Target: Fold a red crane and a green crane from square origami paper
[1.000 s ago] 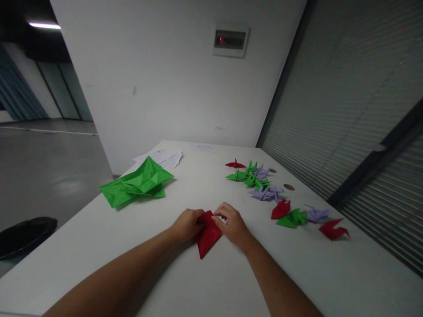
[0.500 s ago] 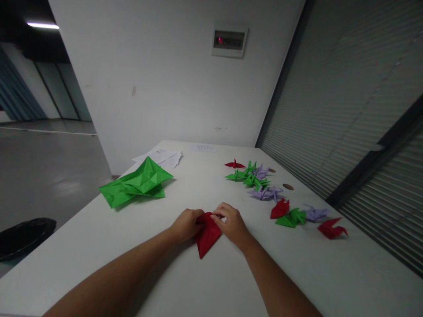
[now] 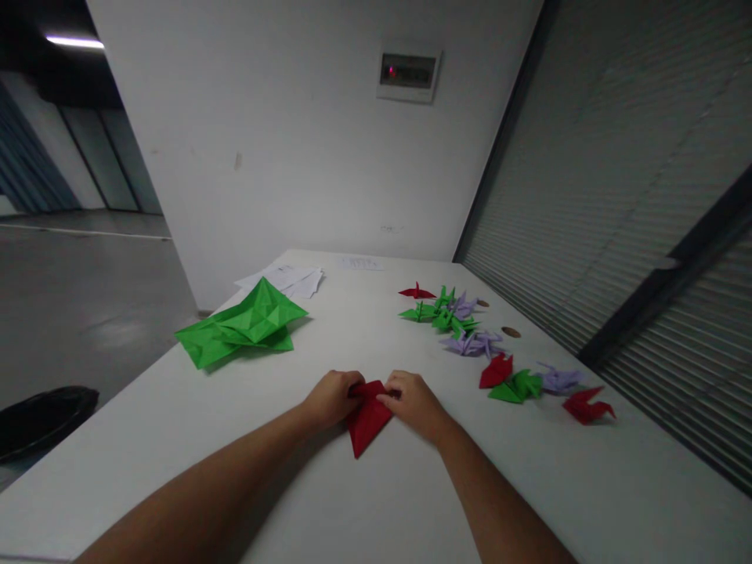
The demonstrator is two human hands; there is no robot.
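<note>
A folded piece of red origami paper (image 3: 367, 421) lies on the white table between both hands, one pointed corner toward me. My left hand (image 3: 332, 399) is closed on its left edge, with the fingers curled over the paper. On the opposite side my right hand (image 3: 413, 403) pinches the upper right edge between thumb and fingers. Parts of both edges are hidden beneath the fingertips.
Creased green paper sheets (image 3: 247, 323) lie at the left, in front of white printed sheets (image 3: 287, 280). Along the right side sit several folded paper cranes, among them a red crane (image 3: 587, 406) and a green crane (image 3: 517, 387). A black-lined bin (image 3: 47, 423) stands beyond the left edge.
My right hand's fingers have come down and curled in against the paper's right edge. The left hand keeps its place on the red paper.
</note>
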